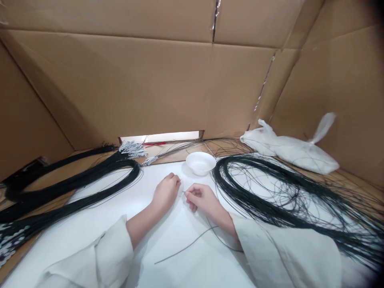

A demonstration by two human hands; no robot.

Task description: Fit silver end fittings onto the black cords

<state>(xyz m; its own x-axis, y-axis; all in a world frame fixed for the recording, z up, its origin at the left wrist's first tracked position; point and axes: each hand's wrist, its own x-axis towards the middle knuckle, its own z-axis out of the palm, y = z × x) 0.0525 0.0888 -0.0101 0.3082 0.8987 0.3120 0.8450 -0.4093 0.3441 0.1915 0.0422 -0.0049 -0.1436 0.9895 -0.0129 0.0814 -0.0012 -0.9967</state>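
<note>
My right hand [203,199] pinches a thin dark wire [186,251] near its end, and the tip pokes out toward my left hand. The rest of this wire trails below my right wrist and over the white surface [168,276]. My left hand [167,193] is closed, thumb and fingertips together, a short gap away from the wire tip. Whatever those fingers hold is too small or hidden to make out. Just beyond both hands stands a white bowl [201,163]; its contents cannot be made out.
Bundles of dark wires [99,174] with black-and-white ends [132,149] curve along the left. A loose, tangled coil of dark wires [258,200] spreads on the right. Tied white plastic bags [303,154] lie behind it. Cardboard walls [144,84] enclose the back and sides.
</note>
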